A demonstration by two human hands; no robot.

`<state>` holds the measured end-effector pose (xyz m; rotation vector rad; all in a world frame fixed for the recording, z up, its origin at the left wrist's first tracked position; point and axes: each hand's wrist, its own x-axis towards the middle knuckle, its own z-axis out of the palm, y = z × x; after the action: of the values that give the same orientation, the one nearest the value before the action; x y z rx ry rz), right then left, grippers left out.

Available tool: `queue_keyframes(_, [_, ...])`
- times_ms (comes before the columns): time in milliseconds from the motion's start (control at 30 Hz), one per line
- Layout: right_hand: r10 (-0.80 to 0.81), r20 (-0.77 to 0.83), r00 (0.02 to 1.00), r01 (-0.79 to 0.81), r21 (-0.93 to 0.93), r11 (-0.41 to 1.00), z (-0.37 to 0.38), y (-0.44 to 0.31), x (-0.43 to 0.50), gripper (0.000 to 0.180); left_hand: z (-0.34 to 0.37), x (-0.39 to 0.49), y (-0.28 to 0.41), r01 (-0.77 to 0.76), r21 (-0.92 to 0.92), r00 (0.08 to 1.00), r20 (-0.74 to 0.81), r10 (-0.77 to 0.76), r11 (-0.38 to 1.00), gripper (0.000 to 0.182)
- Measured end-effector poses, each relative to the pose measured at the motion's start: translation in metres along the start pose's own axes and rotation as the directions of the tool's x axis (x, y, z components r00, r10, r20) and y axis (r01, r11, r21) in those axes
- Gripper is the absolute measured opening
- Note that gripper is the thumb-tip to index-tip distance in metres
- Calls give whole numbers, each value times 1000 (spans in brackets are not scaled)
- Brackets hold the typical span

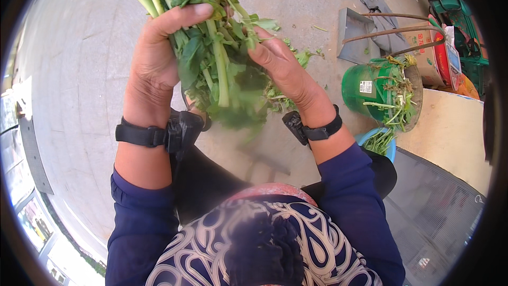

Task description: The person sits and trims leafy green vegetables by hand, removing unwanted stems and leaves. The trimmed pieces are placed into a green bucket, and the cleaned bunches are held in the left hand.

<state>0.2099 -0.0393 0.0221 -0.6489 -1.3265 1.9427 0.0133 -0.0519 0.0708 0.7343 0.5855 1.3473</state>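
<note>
A thick bunch of leafy green vegetables [218, 63] is held up at the top centre, its pale stalk ends towards the upper left and its leaves hanging down, partly blurred. Around the stalks my left hand [162, 43] is closed, with the thumb lying across them. My right hand [279, 61] pinches a thin leafy stem [249, 28] at the bunch's right side, between thumb and fingers. Below the bunch, partly hidden by my right hand, loose leaves and trimmings [278, 97] lie on the concrete floor [246, 155].
To the right, a green bucket [361, 87] has stalks and wilted leaves at its mouth. Beside it are a blue basin [391, 149] of greens and a pale board [440, 135]. Further up stand a metal dustpan [349, 35], a grey cloth [391, 39] and a cardboard box [422, 53].
</note>
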Motion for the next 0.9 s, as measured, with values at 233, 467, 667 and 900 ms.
queue_keyframes(233, [0,-77,997,-23,-294,955,-11,44,16,80,-22,5,11,-52,26,991,-124,55,998,45])
queue_keyframes(467, [366,11,931,-350,-266,898,-35,115,5,41,-43,5,24,-130,-16,984,-129,127,991,45])
queue_keyframes(667, [566,-90,820,-558,-346,754,-120,150,2,18,-58,3,40,-119,-90,991,54,124,989,45])
queue_keyframes(900, [412,-506,758,-567,-199,799,-264,152,28,22,-66,-15,61,-176,47,937,-299,182,983,46])
